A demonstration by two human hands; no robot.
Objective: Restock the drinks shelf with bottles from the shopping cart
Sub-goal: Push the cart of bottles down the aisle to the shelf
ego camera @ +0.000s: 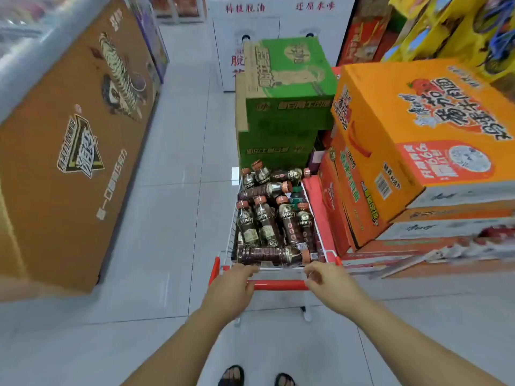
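We held the white wire shopping cart (232, 218) by its red plastic handle bar (278, 285), left hand (235, 285) and right hand (330, 282) each apparently wrapped around it. Dark brown plastic bottles (267, 224) lay heaped in its basket, beside stacked orange cartons (390, 162).

Single head-worn wide-angle view from standing height, pitched forward and steeply down at the aisle floor (172, 190). The shopping cart (278, 285) is close, just below centre, with the wearer's feet (231, 376) at the bottom edge. Left brown carton (69, 149) and right orange cartons (404, 129) are near and lens-bent.
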